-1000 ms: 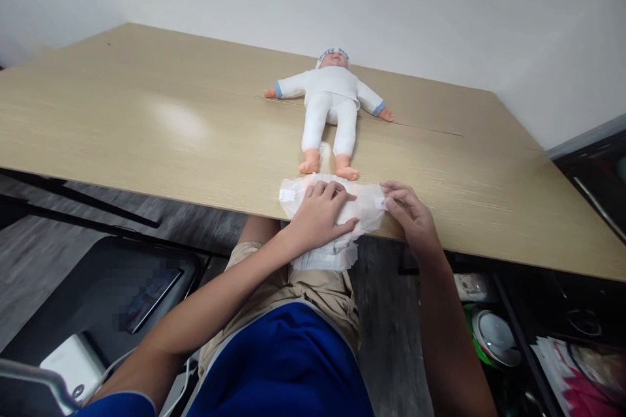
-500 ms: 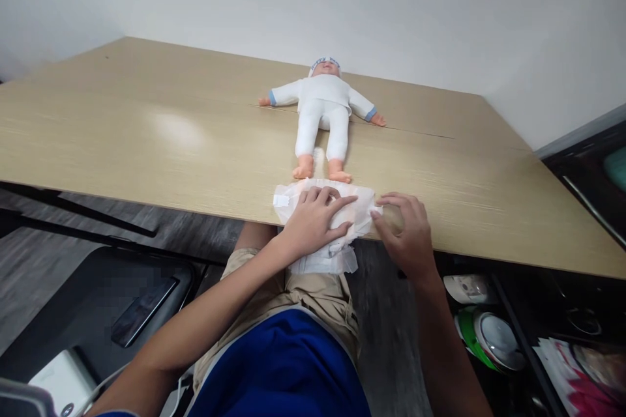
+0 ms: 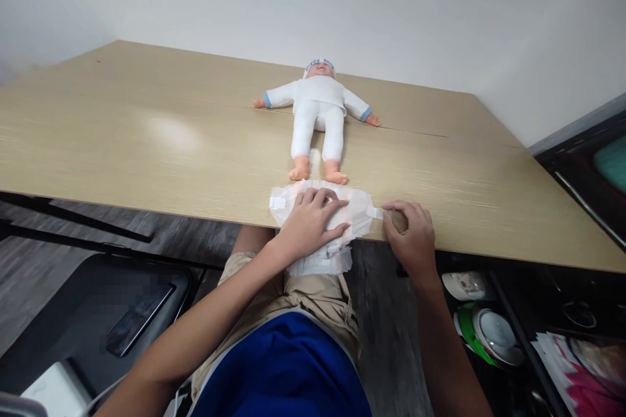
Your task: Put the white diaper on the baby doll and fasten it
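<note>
A white diaper [image 3: 359,208] lies at the table's front edge, its near end hanging over toward my lap. My left hand [image 3: 313,218] rests on the diaper with its fingers spread. At the diaper's right side, my right hand [image 3: 411,231] pinches the end of a white fastening tab [image 3: 375,213], which is drawn out to the right. Another tab [image 3: 278,202] shows at the left corner. Just beyond the diaper a baby doll [image 3: 319,107] in white clothes lies on its back, feet toward me and arms spread.
The light wooden table [image 3: 195,176] reaches back to a pale wall. On a black seat [image 3: 73,293] at lower left lie a phone [image 3: 141,319] and a white device [image 3: 59,391] with a cable. Beneath the table's right side, a dark shelf holds a green-rimmed container [image 3: 489,335].
My right hand has moved slightly right, pulling the right tab outward so that it now stretches away from the diaper. My left hand stays on the diaper. The view has shifted a little.
</note>
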### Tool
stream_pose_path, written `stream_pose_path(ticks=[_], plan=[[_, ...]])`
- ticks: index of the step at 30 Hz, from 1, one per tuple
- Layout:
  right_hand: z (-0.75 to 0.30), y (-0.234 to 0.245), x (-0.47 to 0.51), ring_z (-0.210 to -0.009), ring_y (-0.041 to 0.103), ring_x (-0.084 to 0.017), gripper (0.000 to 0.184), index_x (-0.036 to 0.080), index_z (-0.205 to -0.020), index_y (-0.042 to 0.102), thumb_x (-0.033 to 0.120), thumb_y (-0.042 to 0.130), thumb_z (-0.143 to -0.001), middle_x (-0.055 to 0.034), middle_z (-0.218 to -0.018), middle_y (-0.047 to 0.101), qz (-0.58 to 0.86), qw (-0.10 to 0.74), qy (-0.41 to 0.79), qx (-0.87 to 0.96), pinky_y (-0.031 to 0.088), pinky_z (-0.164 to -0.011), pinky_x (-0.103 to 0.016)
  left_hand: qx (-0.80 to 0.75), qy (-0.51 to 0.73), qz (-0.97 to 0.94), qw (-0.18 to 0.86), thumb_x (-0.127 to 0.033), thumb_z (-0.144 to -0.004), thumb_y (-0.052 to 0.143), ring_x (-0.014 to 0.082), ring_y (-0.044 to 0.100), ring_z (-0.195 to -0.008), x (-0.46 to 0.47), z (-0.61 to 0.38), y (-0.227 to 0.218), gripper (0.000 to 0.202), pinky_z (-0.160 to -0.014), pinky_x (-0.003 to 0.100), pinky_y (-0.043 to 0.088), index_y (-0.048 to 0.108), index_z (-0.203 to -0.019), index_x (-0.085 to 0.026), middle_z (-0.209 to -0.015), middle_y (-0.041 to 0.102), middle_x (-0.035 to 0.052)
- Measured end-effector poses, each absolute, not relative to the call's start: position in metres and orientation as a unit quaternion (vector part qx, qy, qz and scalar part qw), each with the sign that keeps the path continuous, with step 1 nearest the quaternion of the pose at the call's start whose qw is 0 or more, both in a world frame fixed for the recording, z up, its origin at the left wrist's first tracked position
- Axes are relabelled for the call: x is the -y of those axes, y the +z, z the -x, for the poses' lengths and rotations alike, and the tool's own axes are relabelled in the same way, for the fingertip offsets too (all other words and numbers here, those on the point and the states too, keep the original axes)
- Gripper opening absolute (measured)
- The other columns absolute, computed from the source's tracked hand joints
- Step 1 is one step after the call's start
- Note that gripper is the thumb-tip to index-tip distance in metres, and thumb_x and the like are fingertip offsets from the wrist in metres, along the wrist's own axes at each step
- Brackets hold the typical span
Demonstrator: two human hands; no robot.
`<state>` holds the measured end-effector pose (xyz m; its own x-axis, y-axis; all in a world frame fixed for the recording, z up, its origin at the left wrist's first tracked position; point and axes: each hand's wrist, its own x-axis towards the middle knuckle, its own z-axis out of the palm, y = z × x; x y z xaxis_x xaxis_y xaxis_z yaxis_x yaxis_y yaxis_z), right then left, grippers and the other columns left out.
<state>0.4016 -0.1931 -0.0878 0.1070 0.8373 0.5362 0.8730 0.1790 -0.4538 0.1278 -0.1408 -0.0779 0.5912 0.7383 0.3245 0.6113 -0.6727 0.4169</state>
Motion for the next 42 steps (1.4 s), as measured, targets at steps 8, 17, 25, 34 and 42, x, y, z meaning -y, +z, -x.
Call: stream_pose_path(ticks=[8, 17, 25, 34, 42], plan=[[-0.377, -0.08, 0.199, -0.111, 0.066, -0.034, 0.013, 0.027, -0.108, 0.072, 0.033, 0.062, -0.105, -0.0102, -0.112, 0.077, 0.639, 0.402, -0.03, 0.655, 0.051, -0.104, -0.053, -0.383, 0.238, -0.882, 0.135, -0.06, -0.113, 0.059, 0.0357, 0.055, -0.126, 0.141, -0.128, -0.078, 0.053, -0.115, 0.057, 0.047, 0.066, -0.154, -0.028, -0.144, 0.063, 0.0118], [-0.407, -0.102, 0.201, -0.107, 0.064, -0.038, 0.017, 0.025, -0.113, 0.072, 0.036, 0.066, -0.101, -0.0141, -0.113, 0.075, 0.699, 0.405, -0.1, 0.581, 0.048, -0.104, -0.061, -0.387, 0.243, -0.879, 0.138, -0.059, -0.113, 0.059, 0.0364, 0.055, -0.128, 0.142, -0.128, -0.077, 0.051, -0.114, 0.058, 0.047, 0.067, -0.153, -0.029, -0.146, 0.064, 0.0113], [-0.367, -0.08, 0.212, -0.12, 0.066, -0.037, 0.018, 0.028, -0.122, 0.07, 0.035, 0.065, -0.106, -0.0125, -0.122, 0.076, 0.649, 0.422, -0.066, 0.63, 0.051, -0.11, -0.06, -0.392, 0.253, -0.871, 0.154, -0.06, -0.111, 0.061, 0.0377, 0.056, -0.129, 0.143, -0.127, -0.077, 0.057, -0.117, 0.059, 0.047, 0.061, -0.156, -0.024, -0.147, 0.065, 0.0133], [-0.281, -0.065, 0.187, -0.147, 0.062, -0.033, 0.044, 0.031, -0.156, 0.063, 0.028, 0.059, -0.112, -0.0095, -0.153, 0.071, 0.512, 0.374, 0.084, 0.769, 0.048, -0.128, -0.06, -0.335, 0.502, -0.694, 0.393, -0.034, -0.116, 0.049, 0.0258, 0.072, -0.12, 0.123, -0.086, -0.071, 0.026, -0.108, 0.046, 0.059, 0.06, -0.137, -0.025, -0.137, 0.072, 0.012], [-0.258, -0.079, 0.172, -0.149, 0.06, -0.029, 0.042, 0.023, -0.152, 0.07, 0.024, 0.05, -0.116, -0.011, -0.158, 0.07, 0.506, 0.298, 0.093, 0.804, 0.05, -0.128, -0.052, -0.433, 0.36, -0.8, 0.21, -0.039, -0.112, 0.065, 0.0295, 0.065, -0.116, 0.137, -0.022, -0.072, 0.022, -0.104, 0.046, 0.049, 0.069, -0.13, -0.026, -0.13, 0.077, 0.0072]])
